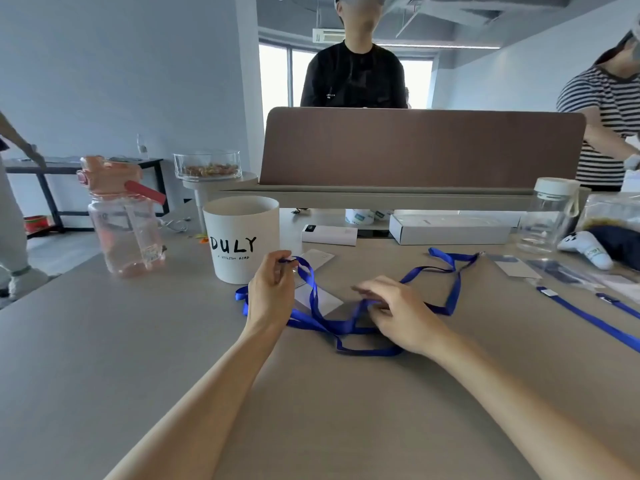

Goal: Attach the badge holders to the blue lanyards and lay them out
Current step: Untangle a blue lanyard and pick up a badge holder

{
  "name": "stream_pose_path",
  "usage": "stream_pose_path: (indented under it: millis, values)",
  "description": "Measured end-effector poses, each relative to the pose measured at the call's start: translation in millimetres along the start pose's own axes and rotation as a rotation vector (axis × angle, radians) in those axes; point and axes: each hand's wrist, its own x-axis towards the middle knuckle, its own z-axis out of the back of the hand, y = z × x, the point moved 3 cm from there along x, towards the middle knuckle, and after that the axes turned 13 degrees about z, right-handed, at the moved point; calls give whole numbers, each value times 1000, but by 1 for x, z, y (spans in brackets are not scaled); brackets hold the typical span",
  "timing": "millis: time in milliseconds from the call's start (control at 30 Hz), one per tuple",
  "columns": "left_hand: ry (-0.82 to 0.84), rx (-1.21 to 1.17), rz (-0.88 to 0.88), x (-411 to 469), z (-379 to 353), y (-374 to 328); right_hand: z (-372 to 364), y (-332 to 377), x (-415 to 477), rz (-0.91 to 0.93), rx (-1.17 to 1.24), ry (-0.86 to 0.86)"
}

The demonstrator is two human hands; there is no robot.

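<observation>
Plainly, the single head view looks down on a grey table with both bare forearms reaching forward.

The left hand is lifted beside a white cup, thumb and fingers pinched on one end of a blue lanyard. From there the strap runs in loose, tangled loops across the middle of the table to a metal clip at its far right end. Whether this tangle is one strap or two cannot be told.

The right hand lies palm down on the loops, fingertips on the strap. It is blurred, so I cannot tell whether it grips or only presses.

Two more lanyards lie straight at the right edge, a longer one and a shorter one.

Two clear badge holders show near the hands, one under the loops and one just beyond. Another lies to the right among plastic sleeves too blurred to count.

There are also two bottles, pink-lidded and white-lidded, two white boxes and one glass bowl.

Three people stand around the table.
</observation>
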Motion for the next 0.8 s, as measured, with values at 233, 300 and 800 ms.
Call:
stream_pose_path:
  millis: [233, 300, 800]
  values:
    - [-4, -39, -13, 5, 3, 0, 5, 8, -3, 111, -99, -14]
    - [-1, 73, -39, 5, 1, 2, -2, 12, -2, 90, -85, 103]
    - [86, -158, 111, 2, -6, 6, 5, 6, -5, -213, -196, 156]
